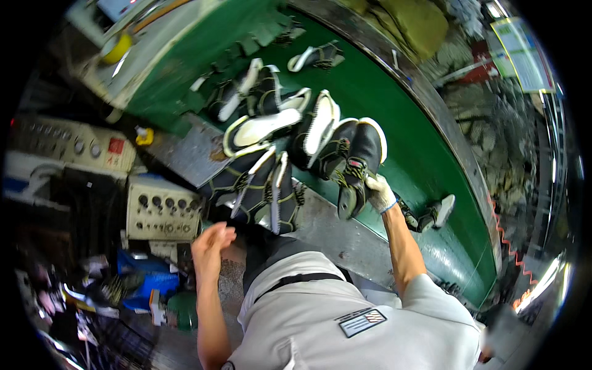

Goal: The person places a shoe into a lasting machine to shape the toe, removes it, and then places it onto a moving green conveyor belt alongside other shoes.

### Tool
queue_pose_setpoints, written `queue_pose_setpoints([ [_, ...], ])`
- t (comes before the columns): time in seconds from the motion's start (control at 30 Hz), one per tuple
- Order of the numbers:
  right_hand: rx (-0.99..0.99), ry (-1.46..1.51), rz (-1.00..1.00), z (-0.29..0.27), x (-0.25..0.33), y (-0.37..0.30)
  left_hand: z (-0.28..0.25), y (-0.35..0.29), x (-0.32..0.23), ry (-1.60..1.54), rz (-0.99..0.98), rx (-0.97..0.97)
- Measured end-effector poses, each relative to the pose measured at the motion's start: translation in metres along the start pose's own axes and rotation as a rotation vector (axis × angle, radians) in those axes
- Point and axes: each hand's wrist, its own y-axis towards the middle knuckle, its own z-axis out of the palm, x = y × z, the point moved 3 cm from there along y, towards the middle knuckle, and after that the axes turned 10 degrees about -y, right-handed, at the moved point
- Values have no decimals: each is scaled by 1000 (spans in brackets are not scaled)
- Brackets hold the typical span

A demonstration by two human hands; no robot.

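In my right hand (pixel 381 194), which wears a white knit glove, is a black safety shoe (pixel 365 148) with yellow-and-black laces and a white sole edge. The fingers are closed on its side near the heel, and the toe points away from me. My left hand (pixel 211 240) is held out low on the left with its fingers loosely apart and nothing in them. It is nearest to a group of black shoes (pixel 256 191) standing on edge at the metal ledge. Beyond them, a white-soled shoe (pixel 265 128) lies sole up beside several others.
The shoes lie in a green sloping trough (pixel 425 148) with a metal front ledge (pixel 333 231). One shoe (pixel 436 213) lies at the right and another (pixel 314 57) at the far end. Control boxes (pixel 163 209) with knobs stand at the left, near a yellow switch (pixel 144 136).
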Motion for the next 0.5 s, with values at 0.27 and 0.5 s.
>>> queue_pose_setpoints([
  [0.27,577,56,191,385,-14,-10,-94,-14,-103,-349,349,101],
  [0.5,912,-296,300,605,-109,-52,-306,-130,-35,-579,332,-598],
])
